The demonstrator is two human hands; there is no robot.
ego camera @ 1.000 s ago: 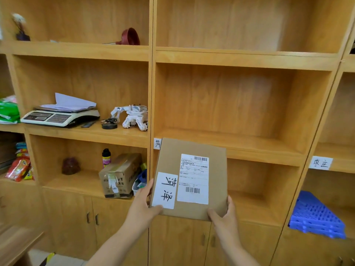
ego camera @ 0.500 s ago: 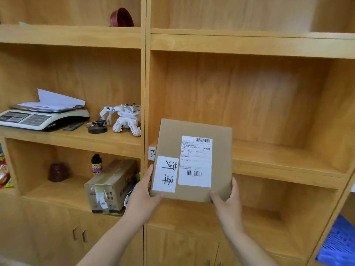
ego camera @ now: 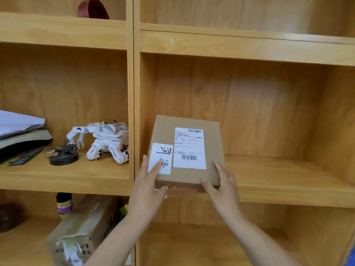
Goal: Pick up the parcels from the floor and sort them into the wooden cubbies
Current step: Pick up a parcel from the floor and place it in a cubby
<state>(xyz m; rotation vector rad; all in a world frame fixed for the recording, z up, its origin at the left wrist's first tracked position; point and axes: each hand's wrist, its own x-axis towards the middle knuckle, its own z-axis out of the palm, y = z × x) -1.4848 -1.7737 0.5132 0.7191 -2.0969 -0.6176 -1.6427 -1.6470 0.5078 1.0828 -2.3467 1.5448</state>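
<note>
A flat brown cardboard parcel [ego camera: 213,144] with a white shipping label and a handwritten white tag lies on the floor of the middle wooden cubby [ego camera: 278,175], against its left wall. Its front edge sits at the shelf's lip. My left hand [ego camera: 148,191] grips its front left corner, fingers on the handwritten tag and thumb on the front face. At the front right corner, my right hand [ego camera: 222,189] holds it, fingers along the side. A small paper tag on the shelf edge is mostly hidden under my left hand.
The cubby to the left holds a white toy robot [ego camera: 103,141], a black round object [ego camera: 63,156] and a scale with papers [ego camera: 21,139]. Below it sit a taped cardboard box [ego camera: 82,231] and a small bottle [ego camera: 64,204]. A red object [ego camera: 93,9] stands on the top shelf.
The parcel was held upright in front of the shelves; it has been raised, tipped flat and set into the middle cubby. The view has closed in on the shelves.
</note>
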